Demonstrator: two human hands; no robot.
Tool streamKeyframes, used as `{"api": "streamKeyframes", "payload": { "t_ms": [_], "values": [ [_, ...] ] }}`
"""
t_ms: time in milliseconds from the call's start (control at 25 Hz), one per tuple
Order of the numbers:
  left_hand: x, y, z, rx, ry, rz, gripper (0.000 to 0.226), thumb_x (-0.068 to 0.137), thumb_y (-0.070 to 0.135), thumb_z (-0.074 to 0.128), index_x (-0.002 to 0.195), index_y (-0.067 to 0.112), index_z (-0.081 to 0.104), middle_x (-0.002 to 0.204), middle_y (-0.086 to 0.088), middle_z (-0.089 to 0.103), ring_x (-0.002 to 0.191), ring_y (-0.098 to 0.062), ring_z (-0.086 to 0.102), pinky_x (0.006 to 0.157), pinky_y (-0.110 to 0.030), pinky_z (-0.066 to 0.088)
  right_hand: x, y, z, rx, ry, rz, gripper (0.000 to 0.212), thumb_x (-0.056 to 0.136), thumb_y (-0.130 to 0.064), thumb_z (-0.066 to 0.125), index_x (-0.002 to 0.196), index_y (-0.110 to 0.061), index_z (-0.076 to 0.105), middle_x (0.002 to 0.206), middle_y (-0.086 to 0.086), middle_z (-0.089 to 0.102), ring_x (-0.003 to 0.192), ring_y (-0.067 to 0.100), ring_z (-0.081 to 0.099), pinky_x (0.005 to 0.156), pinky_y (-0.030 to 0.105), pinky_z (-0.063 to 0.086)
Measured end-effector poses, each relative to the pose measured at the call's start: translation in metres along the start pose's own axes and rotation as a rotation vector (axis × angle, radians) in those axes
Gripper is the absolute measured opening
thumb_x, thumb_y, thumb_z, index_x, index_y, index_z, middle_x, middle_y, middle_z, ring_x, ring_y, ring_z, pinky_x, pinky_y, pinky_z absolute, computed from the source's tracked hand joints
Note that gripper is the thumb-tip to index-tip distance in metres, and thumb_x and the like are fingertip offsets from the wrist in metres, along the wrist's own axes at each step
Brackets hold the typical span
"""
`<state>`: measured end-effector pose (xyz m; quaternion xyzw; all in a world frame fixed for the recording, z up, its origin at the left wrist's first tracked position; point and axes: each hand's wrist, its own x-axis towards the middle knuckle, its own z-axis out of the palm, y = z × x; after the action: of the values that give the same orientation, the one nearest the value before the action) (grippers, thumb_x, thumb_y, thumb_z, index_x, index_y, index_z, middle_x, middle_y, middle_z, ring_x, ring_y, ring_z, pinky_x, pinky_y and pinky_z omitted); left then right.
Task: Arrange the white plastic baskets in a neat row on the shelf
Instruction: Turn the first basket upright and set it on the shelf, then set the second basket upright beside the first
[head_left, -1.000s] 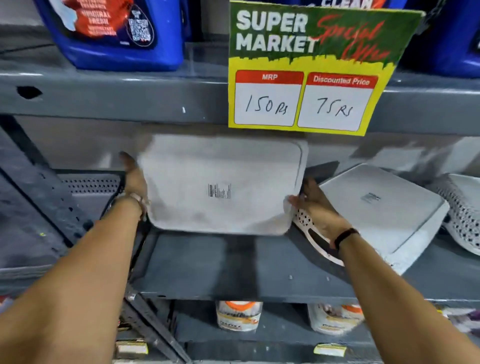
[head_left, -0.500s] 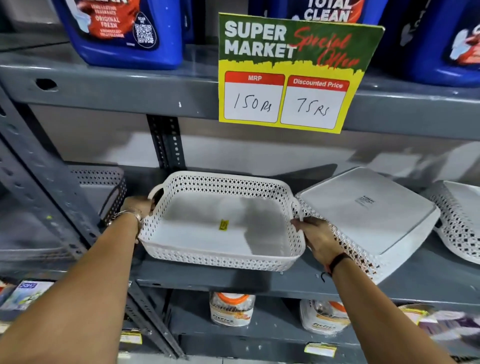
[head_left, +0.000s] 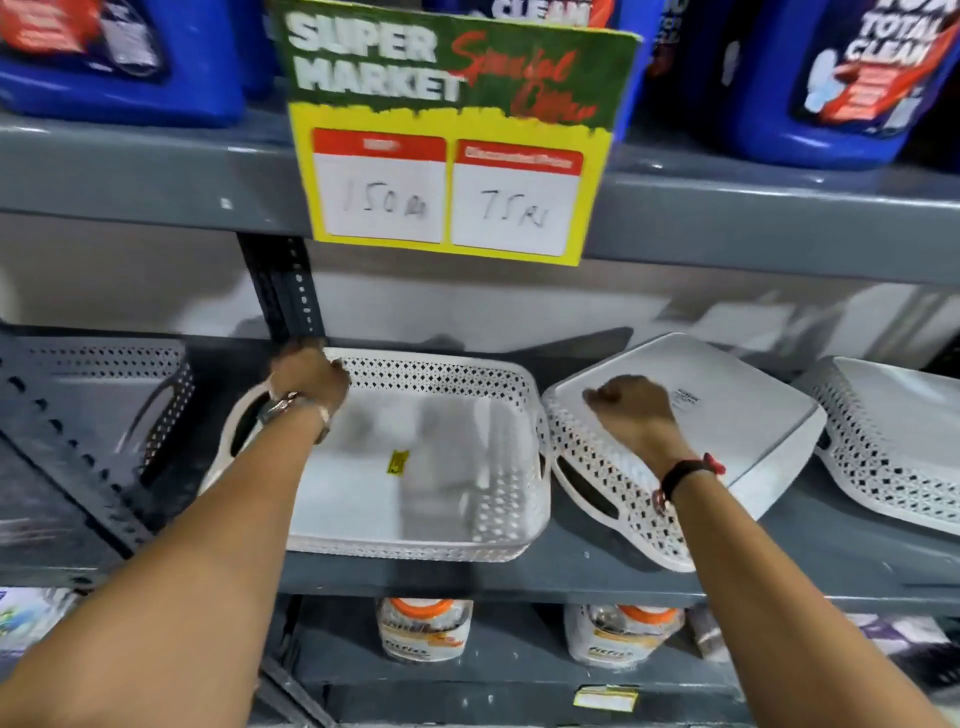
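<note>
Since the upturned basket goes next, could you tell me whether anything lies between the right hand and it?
Nothing visible does: the right hand is already over the upturned white perforated plastic basket, which leans tilted beside the upright white basket.

A second earlier the open basket (head_left: 415, 457) was held up on edge, underside to the camera; it came down upright onto the shelf (head_left: 545, 571). The left hand (head_left: 306, 379) shifted to its back-left corner, and the right hand (head_left: 631, 410) crossed onto the overturned basket (head_left: 727, 415) beside it.
</note>
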<state>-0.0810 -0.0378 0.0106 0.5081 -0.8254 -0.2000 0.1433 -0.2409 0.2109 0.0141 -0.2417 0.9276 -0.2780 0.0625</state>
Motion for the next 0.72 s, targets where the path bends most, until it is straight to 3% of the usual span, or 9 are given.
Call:
{"api": "streamKeyframes", "payload": {
  "t_ms": [80,120,200,360,400,480,560,640,720],
  "values": [
    [-0.017,0.059,0.016,-0.173,-0.138,0.155,0.024,0.093,0.012,0.043,0.093,-0.002,0.062,0.117,-0.030,0.061,0.105,-0.033,0.064,0.087,-0.034,0.052,0.025,0.028,-0.032,-0.031,0.149,-0.063,0.038,0.091,-0.024,0.046,0.067,0.001,0.061,0.091,0.026,0.068,0.093,0.036,0.061,0.073,0.031,0.036],
    [-0.028,0.089,0.029,-0.273,-0.268,0.159,0.025,0.094,0.013,0.043,0.077,0.003,0.059,0.102,-0.028,0.064,0.080,-0.023,0.073,0.068,-0.027,0.057,0.037,0.051,-0.048,-0.014,0.217,-0.075,0.039,0.091,-0.023,0.044,0.075,0.007,0.063,0.097,0.031,0.067,0.098,0.040,0.060,0.078,0.035,0.039],
    [-0.048,0.143,0.057,-0.368,-0.517,0.072,0.031,0.095,0.018,0.045,0.067,0.007,0.052,0.069,-0.015,0.060,0.037,-0.012,0.060,0.035,-0.012,0.045,0.064,0.109,-0.073,-0.006,0.262,-0.052,0.044,0.093,-0.023,0.040,0.089,0.014,0.063,0.104,0.035,0.065,0.103,0.045,0.059,0.085,0.039,0.043],
    [-0.078,0.192,0.095,-0.242,-0.762,-0.096,0.057,0.097,0.037,0.037,0.057,0.000,0.051,0.038,-0.010,0.057,0.040,-0.020,0.053,0.034,-0.017,0.046,0.115,0.198,-0.094,-0.016,0.133,0.051,0.035,0.096,-0.014,0.034,0.108,0.010,0.057,0.120,0.033,0.057,0.111,0.043,0.054,0.094,0.043,0.042],
    [-0.089,0.198,0.099,-0.198,-0.775,-0.143,0.060,0.097,0.041,0.035,0.063,-0.005,0.055,0.049,-0.018,0.062,0.046,-0.025,0.058,0.041,-0.022,0.052,0.127,0.215,-0.093,-0.011,0.059,0.068,0.034,0.096,-0.011,0.032,0.116,0.006,0.053,0.127,0.032,0.051,0.114,0.043,0.052,0.097,0.047,0.041],
    [-0.102,0.198,0.118,-0.165,-0.762,-0.234,0.076,0.091,0.056,0.031,0.105,-0.013,0.058,0.098,-0.035,0.067,0.088,-0.038,0.068,0.079,-0.038,0.056,0.148,0.238,-0.094,-0.095,-0.058,0.110,0.038,0.096,-0.015,0.029,0.130,-0.003,0.042,0.138,0.028,0.039,0.121,0.044,0.046,0.103,0.052,0.037],
    [-0.117,0.193,0.125,-0.329,-0.887,-0.436,0.119,0.062,0.087,0.032,0.135,-0.006,0.038,0.135,-0.033,0.049,0.121,-0.040,0.054,0.105,-0.044,0.044,0.157,0.243,-0.092,-0.024,-0.155,0.169,0.047,0.096,-0.030,0.029,0.135,-0.005,0.039,0.142,0.025,0.038,0.128,0.040,0.041,0.110,0.047,0.032],
    [-0.120,0.186,0.145,-0.459,-0.857,-0.477,0.146,0.032,0.098,0.018,0.142,0.003,0.032,0.142,-0.027,0.043,0.127,-0.038,0.048,0.110,-0.049,0.038,0.160,0.246,-0.089,0.090,-0.227,0.179,0.055,0.096,-0.037,0.029,0.136,0.000,0.039,0.143,0.023,0.040,0.132,0.036,0.037,0.112,0.041,0.027],
    [-0.116,0.192,0.153,-0.618,-0.688,-0.427,0.124,0.058,0.088,0.002,0.143,0.002,0.028,0.149,-0.026,0.032,0.136,-0.038,0.036,0.116,-0.049,0.027,0.159,0.249,-0.090,0.225,-0.226,0.196,0.063,0.094,-0.046,0.028,0.135,0.000,0.041,0.142,0.020,0.044,0.133,0.035,0.037,0.111,0.038,0.029]
  ]
}}
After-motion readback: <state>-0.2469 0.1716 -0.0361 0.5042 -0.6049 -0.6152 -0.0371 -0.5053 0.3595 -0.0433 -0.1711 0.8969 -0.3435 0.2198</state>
